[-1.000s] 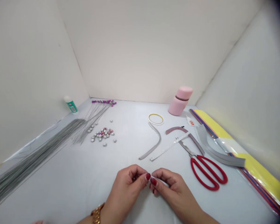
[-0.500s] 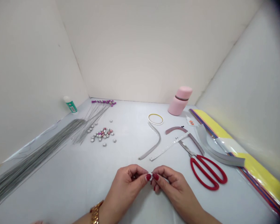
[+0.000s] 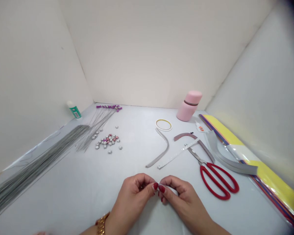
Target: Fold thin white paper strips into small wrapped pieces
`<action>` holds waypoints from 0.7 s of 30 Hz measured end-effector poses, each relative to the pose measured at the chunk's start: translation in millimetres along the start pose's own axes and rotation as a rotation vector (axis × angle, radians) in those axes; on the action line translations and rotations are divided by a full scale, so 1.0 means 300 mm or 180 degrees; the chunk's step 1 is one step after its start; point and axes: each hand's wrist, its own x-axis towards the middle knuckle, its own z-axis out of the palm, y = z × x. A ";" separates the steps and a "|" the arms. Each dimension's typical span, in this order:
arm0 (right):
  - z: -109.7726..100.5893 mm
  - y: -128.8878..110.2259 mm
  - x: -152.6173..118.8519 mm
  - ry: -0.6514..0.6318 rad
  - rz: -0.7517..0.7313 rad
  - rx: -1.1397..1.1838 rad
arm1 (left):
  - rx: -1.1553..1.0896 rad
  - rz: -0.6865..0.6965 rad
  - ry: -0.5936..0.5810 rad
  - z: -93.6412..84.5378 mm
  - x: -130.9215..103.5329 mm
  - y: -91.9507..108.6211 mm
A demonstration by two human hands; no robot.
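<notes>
My left hand (image 3: pixel 137 195) and my right hand (image 3: pixel 177 195) meet at the lower middle, thumbs and fingertips pinched together. Between the fingertips is a tiny pale piece, mostly hidden by the red-nailed thumbs. Ahead of them on the table lie a curved grey strip (image 3: pixel 167 146) and a thin whitish strip (image 3: pixel 173 156). Red-handled scissors (image 3: pixel 212 176) rest to the right of my right hand, blades pointing away. A pile of small silver, pink and purple folded stars (image 3: pixel 109 140) is at the left middle.
Grey wires (image 3: pixel 46 155) stretch along the left, with purple-tipped stems (image 3: pixel 109 107) behind. A glue stick (image 3: pixel 74 110), tape ring (image 3: pixel 163 125) and pink bottle (image 3: pixel 189 106) stand or lie farther back. Grey strips (image 3: pixel 232 164) and yellow sheets (image 3: pixel 271 179) lie right.
The thumbs have shifted slightly, the right one a little left and down, and the pale piece between the fingertips shows less. Objects on the table look unchanged.
</notes>
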 end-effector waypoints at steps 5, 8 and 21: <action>0.003 -0.002 0.000 -0.0005 0.0085 0.0171 | -0.0142 0.0136 -0.0074 -0.001 0.004 -0.012; 0.004 -0.004 0.000 -0.0004 0.0082 0.0247 | -0.0196 0.0242 -0.0021 -0.001 0.002 -0.021; -0.001 0.010 -0.007 -0.0117 0.0146 0.0133 | -0.0461 -0.0186 0.0204 0.007 0.016 0.004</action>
